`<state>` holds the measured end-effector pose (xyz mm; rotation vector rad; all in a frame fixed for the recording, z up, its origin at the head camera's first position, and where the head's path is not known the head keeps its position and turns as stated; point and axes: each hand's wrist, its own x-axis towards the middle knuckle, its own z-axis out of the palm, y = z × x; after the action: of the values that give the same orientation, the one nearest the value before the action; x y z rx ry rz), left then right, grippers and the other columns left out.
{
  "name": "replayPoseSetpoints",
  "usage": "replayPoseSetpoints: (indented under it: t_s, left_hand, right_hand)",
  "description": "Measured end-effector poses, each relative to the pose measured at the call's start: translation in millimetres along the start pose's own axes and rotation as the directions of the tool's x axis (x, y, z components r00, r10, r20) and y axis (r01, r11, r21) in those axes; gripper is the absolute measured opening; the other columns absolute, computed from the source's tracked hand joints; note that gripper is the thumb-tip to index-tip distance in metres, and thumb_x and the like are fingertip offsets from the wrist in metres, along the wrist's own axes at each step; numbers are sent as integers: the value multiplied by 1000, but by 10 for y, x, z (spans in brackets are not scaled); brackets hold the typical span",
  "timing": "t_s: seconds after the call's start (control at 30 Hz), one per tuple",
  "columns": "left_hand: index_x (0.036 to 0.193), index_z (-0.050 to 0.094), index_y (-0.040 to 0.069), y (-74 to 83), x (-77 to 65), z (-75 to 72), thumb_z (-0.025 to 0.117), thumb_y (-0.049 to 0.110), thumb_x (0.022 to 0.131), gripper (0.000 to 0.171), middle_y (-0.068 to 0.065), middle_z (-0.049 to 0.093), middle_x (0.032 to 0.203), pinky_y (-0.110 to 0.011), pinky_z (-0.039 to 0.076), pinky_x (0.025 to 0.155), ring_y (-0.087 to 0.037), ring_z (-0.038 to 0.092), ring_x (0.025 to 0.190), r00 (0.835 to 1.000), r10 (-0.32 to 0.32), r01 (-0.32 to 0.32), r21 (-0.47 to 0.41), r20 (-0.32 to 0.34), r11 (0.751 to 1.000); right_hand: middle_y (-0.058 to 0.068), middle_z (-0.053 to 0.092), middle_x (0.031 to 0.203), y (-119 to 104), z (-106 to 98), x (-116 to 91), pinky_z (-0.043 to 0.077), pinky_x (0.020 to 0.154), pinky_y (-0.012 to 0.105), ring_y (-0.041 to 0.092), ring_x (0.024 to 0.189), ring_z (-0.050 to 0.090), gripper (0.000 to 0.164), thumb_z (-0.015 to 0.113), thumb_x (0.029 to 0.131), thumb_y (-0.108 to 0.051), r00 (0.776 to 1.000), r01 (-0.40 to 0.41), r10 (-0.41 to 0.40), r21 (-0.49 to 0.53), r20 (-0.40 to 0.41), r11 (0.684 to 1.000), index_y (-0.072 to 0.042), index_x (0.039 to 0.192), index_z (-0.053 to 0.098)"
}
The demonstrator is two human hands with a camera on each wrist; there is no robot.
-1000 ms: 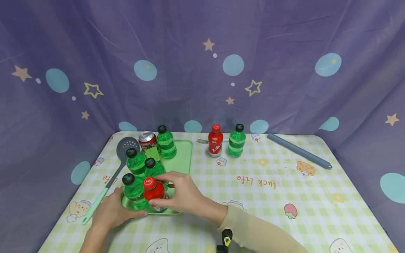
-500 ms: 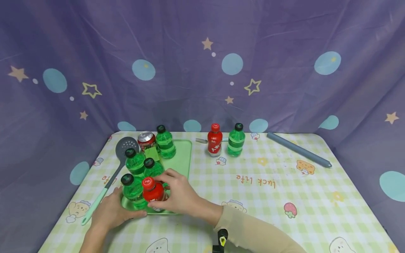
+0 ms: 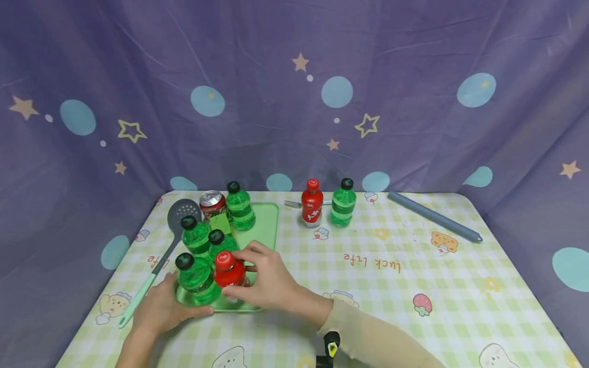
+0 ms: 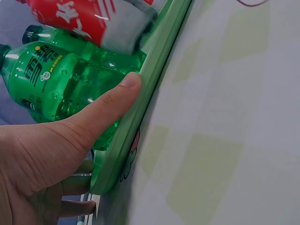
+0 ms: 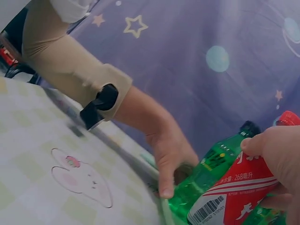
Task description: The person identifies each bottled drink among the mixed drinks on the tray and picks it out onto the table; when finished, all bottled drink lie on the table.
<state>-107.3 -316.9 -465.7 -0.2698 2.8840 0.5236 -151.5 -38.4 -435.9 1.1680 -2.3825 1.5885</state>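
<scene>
My right hand (image 3: 271,278) grips a small red-capped cola bottle (image 3: 228,275), fingers and thumb on opposite sides of its body. In the left wrist view the red bottle's (image 4: 77,21) pale base hangs close over the tray. At the front left corner of the light green tray (image 3: 264,225), my left hand (image 3: 161,304) holds the edge. Its thumb (image 4: 112,101) lies along the front rim, with other fingers around the left side. Beside the red bottle stands a green, black-capped soda bottle (image 3: 198,286); two more green bottles (image 3: 195,239) are just behind.
Toward the tray's back are a soda can (image 3: 212,204), a green block (image 3: 221,225) and another green bottle (image 3: 241,209). A skimmer (image 3: 184,217) lies along the left. Farther right are a red bottle (image 3: 312,207), a green bottle (image 3: 343,207), a fork (image 3: 292,204) and a grey rod (image 3: 432,217).
My right hand has shifted the red bottle slightly to the right and upward, opening a little gap from the front green bottle. The left hand stays at the tray corner.
</scene>
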Motion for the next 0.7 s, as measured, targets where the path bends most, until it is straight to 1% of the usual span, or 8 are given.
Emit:
replayPoseSetpoints:
  t_s: [0.13,0.23,0.37,0.47,0.6,0.7]
  left_hand:
    - [155,33,-15,2,-4,-3,88,84,57,151,-46,52,144,-70,55,93,-65,57,126,1000,0,0,-4,-3,1000]
    - [155,33,-16,-7,-4,4,88,84,57,151,-46,52,144,-70,55,94,-65,57,127,1000,3,-3,-6,-6,1000]
    - [155,34,-15,-21,-1,22,88,84,57,150,-46,53,143,-70,55,94,-65,57,126,1000,13,-13,-9,-13,1000]
    - [156,34,-15,-23,-3,24,88,84,57,150,-46,52,144,-70,54,95,-65,56,127,1000,13,-13,-11,-10,1000]
    - [157,32,-14,-23,-5,14,87,85,57,151,-46,50,146,-71,53,97,-65,54,129,1000,5,-5,-10,0,1000]
    - [157,31,-15,-33,0,12,87,85,58,151,-47,49,146,-71,53,97,-66,53,129,1000,5,-5,-5,5,1000]
  right_hand:
    - [4,62,111,-26,-98,8,62,87,17,14,113,69,57,93,84,-21,999,-5,7,52,-36,999,-7,134,72]
    - [4,60,110,-39,-173,21,62,88,18,16,110,67,60,94,83,-19,997,-2,7,65,-74,998,-6,137,71]
    - [7,60,110,-21,-298,41,63,87,22,20,109,67,62,94,83,-17,991,5,2,49,-133,999,-4,138,70]
    - [9,63,116,17,-408,59,64,86,24,23,111,70,61,94,82,-16,985,8,-3,28,-170,1000,-2,137,71]
    - [9,68,126,69,-575,86,65,85,24,24,114,73,59,95,81,-16,980,13,-11,5,-199,1000,-5,135,72]
    - [9,72,129,104,-711,91,65,85,25,25,115,74,57,95,82,-16,977,-1,0,-5,-214,1000,-7,134,73]
